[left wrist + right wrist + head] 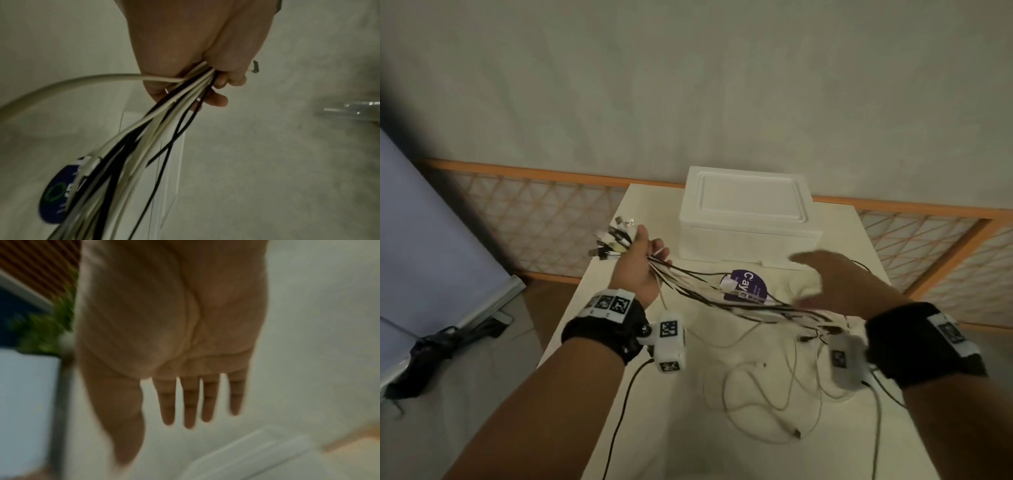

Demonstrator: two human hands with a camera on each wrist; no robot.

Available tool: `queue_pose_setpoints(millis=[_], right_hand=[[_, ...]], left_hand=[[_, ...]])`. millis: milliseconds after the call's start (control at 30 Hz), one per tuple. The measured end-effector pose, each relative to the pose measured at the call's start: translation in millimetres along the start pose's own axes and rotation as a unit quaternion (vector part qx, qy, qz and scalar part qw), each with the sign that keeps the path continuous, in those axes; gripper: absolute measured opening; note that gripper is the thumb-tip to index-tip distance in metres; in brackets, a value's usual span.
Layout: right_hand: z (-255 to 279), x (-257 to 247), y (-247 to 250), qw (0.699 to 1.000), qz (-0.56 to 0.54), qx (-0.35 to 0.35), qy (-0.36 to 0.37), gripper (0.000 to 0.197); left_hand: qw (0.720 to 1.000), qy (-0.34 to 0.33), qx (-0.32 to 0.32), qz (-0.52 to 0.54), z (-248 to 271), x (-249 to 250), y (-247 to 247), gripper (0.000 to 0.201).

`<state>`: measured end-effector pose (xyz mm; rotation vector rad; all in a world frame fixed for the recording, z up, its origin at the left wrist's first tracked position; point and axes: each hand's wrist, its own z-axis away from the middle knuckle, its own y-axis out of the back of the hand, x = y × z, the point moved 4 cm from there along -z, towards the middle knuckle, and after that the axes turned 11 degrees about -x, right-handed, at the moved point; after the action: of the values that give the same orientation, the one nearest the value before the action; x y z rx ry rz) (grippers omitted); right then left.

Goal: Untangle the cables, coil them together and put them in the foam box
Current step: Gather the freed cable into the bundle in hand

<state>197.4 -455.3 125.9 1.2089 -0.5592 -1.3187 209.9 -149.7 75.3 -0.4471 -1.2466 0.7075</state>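
Note:
My left hand [643,263] grips a bundle of black and white cables [722,294] near their plug ends [613,240], which fan out past the thumb at the table's left edge. In the left wrist view the fingers [218,99] curl round the cables [164,123]. The bundle runs right, under my right hand [835,281], and its loose tails [774,387] sprawl on the table. My right hand is blurred; in the right wrist view its fingers [191,402] are straight and spread, holding nothing. The white foam box [746,219] stands at the back of the table with its lid on.
A round purple sticker [751,286] lies on the white table [688,438] in front of the box. An orange lattice rail [534,212] runs behind the table. A pale blue panel [431,222] leans at the left, with a dark bundle [431,356] on the floor.

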Motion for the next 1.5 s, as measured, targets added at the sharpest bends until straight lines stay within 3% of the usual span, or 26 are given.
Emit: queue_pose_setpoints(millis=[33,100,167,367,533,633,700,833,933,967,1000,1067,1133,1167,1200,1233,1267,1333,1367,1433,1500], right_hand=[[-1,-34,5,0.992,-0.076,0.059,0.081,0.052],[-10,-97,-4,0.972,-0.131,0.063,0.184,0.021],[-29,-133,-35,0.967,-0.131,0.008,0.218,0.026],[-46,-134,-69,0.925,-0.3,0.014,0.234,0.032],[-50,-132,-82,0.918,-0.348,-0.069,0.176,0.04],[-55,-103,-90,0.885,-0.444,-0.134,0.053,0.048],[-57,-63,-98,0.855,-0.503,-0.12,-0.032,0.041],[-41,6,-100,0.884,-0.437,-0.12,-0.111,0.046],[-32,29,-88,0.908,-0.385,-0.091,-0.138,0.065],[-30,32,-85,0.907,-0.385,-0.088,-0.143,0.073],[-31,36,-85,0.886,-0.429,-0.087,-0.152,0.073],[-28,57,-86,0.858,-0.484,-0.058,-0.161,0.055],[-20,83,-81,0.886,-0.418,-0.015,-0.198,0.047],[-17,89,-80,0.924,-0.325,-0.023,-0.2,0.056],[-13,95,-83,0.922,-0.303,-0.033,-0.238,0.068],[-12,94,-81,0.918,-0.321,-0.007,-0.232,0.071],[-17,83,-79,0.926,-0.323,-0.044,-0.188,0.055],[-16,41,-70,0.95,-0.227,-0.123,-0.177,0.015],[-21,19,-69,0.951,-0.205,-0.159,-0.169,0.013],[-43,-31,-56,0.983,-0.156,-0.064,-0.067,0.027],[-50,-92,-51,0.989,-0.131,0.019,0.072,0.07]], left_hand=[[1.0,0.008,-0.008,-0.017,1,-9,-8,0.039],[0.998,0.019,-0.016,-0.049,5,-23,-24,0.038],[0.996,0.032,-0.025,-0.084,10,-34,-35,0.038],[0.994,0.036,0.007,-0.101,15,-47,-29,0.037],[0.993,0.052,-0.022,-0.1,20,-58,-35,0.038],[0.99,0.011,-0.084,-0.108,25,-44,-43,0.035],[0.993,-0.031,-0.077,-0.078,25,-18,-37,0.046],[0.993,-0.046,0.076,0.081,12,23,11,0.044],[0.991,-0.02,0.103,0.081,11,7,25,0.047],[0.991,-0.014,0.105,0.08,9,1,27,0.047],[0.99,-0.012,0.11,0.087,8,0,30,0.046],[0.984,-0.01,0.137,0.116,5,9,42,0.044],[0.977,-0.012,0.164,0.133,4,22,58,0.043],[0.975,-0.015,0.177,0.129,5,27,64,0.044],[0.976,-0.019,0.181,0.122,7,30,65,0.045],[0.978,-0.018,0.176,0.112,8,29,64,0.046],[0.982,-0.012,0.162,0.098,9,26,58,0.047],[0.988,0.006,0.142,0.056,10,15,42,0.048],[0.991,0.016,0.128,0.033,10,7,35,0.047],[0.995,0.041,0.086,-0.003,12,-9,18,0.035],[0.997,0.062,0.021,-0.038,16,-24,-1,0.029]])
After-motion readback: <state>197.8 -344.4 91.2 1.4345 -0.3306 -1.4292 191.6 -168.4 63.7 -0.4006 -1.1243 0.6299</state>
